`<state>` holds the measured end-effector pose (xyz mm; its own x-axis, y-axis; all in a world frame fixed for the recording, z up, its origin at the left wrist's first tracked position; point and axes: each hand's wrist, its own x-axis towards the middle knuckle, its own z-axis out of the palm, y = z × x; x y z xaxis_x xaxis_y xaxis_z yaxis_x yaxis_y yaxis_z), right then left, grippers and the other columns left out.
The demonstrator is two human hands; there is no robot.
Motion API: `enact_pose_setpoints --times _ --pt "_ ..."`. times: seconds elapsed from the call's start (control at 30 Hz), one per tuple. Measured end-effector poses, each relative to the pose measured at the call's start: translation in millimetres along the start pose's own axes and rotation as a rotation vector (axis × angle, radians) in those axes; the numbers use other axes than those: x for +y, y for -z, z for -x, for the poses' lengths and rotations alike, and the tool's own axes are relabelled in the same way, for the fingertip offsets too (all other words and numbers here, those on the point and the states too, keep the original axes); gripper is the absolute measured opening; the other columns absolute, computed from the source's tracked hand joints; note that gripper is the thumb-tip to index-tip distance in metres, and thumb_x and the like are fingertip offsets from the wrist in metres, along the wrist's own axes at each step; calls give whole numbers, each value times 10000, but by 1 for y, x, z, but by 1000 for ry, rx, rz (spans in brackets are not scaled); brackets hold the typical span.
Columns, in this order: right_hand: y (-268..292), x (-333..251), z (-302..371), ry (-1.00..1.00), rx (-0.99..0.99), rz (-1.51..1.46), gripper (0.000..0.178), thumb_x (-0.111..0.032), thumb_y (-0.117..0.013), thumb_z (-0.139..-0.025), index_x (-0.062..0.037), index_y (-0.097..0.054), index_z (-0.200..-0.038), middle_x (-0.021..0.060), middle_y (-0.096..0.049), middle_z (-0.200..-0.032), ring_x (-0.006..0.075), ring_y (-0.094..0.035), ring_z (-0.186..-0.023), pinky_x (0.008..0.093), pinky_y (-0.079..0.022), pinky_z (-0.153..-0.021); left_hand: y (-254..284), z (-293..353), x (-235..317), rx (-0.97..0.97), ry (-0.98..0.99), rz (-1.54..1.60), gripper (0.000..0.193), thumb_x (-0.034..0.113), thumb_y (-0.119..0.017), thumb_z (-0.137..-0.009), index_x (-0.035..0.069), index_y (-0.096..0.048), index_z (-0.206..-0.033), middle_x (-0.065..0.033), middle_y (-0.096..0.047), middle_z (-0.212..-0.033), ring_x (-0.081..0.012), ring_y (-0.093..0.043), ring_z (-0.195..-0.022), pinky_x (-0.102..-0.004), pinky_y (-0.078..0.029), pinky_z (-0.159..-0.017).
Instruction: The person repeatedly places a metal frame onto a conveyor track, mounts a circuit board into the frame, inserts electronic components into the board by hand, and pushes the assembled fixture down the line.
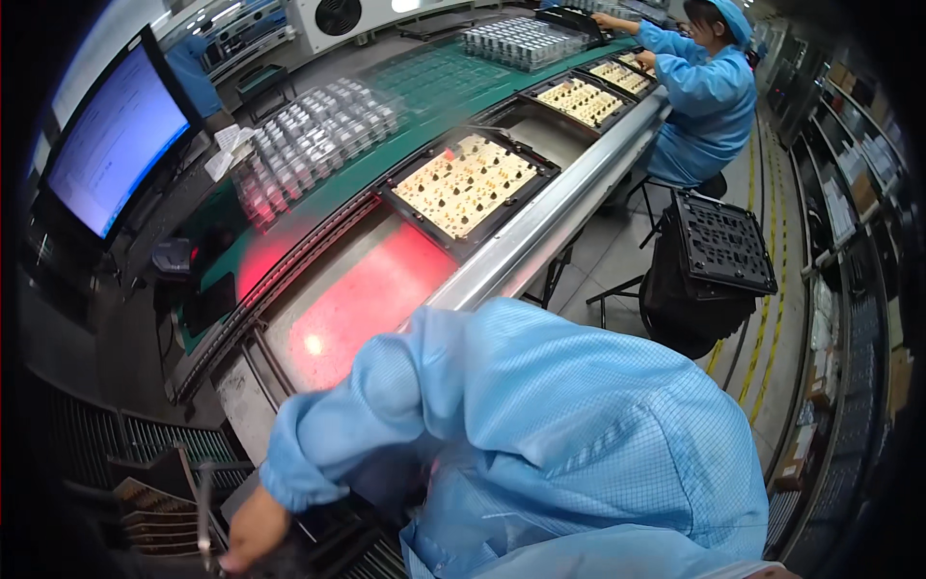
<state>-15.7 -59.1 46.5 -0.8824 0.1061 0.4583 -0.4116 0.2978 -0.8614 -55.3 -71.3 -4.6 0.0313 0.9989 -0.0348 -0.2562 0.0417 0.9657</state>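
My right arm, in a blue checked sleeve, reaches across to the lower left. At its end my right hand [257, 529] is bent downward, fingers closed and partly blurred. Its fingertips meet the lower end of a thin, pale upright strip [204, 511]; whether this is a rod or the edge of a board I cannot make out. Just beyond the hand stands a slotted rack [159, 507] with brownish boards or dividers in it. My left hand does not show.
A black-framed tray of pale boards [468, 188] sits on the conveyor, beside a red-lit patch [371, 299]. Stacked clear trays [318, 140] stand on the green mat. Left is a monitor [121, 135]; right, black trays [723, 241] on a stool. A co-worker [709, 106] sits farther along.
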Motion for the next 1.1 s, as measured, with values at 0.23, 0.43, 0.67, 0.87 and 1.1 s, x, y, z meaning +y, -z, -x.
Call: enact_pose_setpoints --times 0.23,0.43,0.67,0.87,1.1 --pt "92 -32 95 -171 589 -504 662 -597 -534 -871 -7 -618 -1158 63 -632 -1097 150 -552 -990 328 -471 -801 25 87 3 272 -91 245 445 320 -403 -966 22 -486 -1285 -134 -580 -1176 -251 -543 -1107 -394 -418 -976" --pt "152 -5 148 -348 736 -318 445 -333 -633 -895 -24 -553 -1205 58 -606 -1124 122 -572 -993 284 -463 -874 43 97 9 234 -165 264 442 342 -431 -975 55 -475 -1307 -104 -598 -1161 -194 -599 -1026 -317 -508 -845" --pt "198 52 206 -459 788 103 569 -94 -667 -853 15 -373 -1329 92 -564 -1193 149 -516 -1094 308 -415 -960 23 31 3 399 -24 62 376 252 -448 -978 28 -503 -1274 -68 -584 -1189 -163 -566 -1085 -331 -452 -929" --pt "213 57 247 -473 740 172 501 -236 -631 -905 12 -436 -1294 94 -580 -1180 139 -543 -1051 316 -431 -935 35 -15 -9 218 159 198 360 252 -501 -952 36 -534 -1239 -55 -632 -1084 -132 -628 -876 -244 -508 -730" --pt "208 70 267 -793 1085 -59 609 -556 -515 -907 10 -641 -1090 54 -662 -992 127 -590 -909 283 -441 -850 46 -83 -9 184 342 -67 270 277 -533 -935 58 -610 -1073 -44 -651 -896 -121 -626 -704 -240 -510 -614"
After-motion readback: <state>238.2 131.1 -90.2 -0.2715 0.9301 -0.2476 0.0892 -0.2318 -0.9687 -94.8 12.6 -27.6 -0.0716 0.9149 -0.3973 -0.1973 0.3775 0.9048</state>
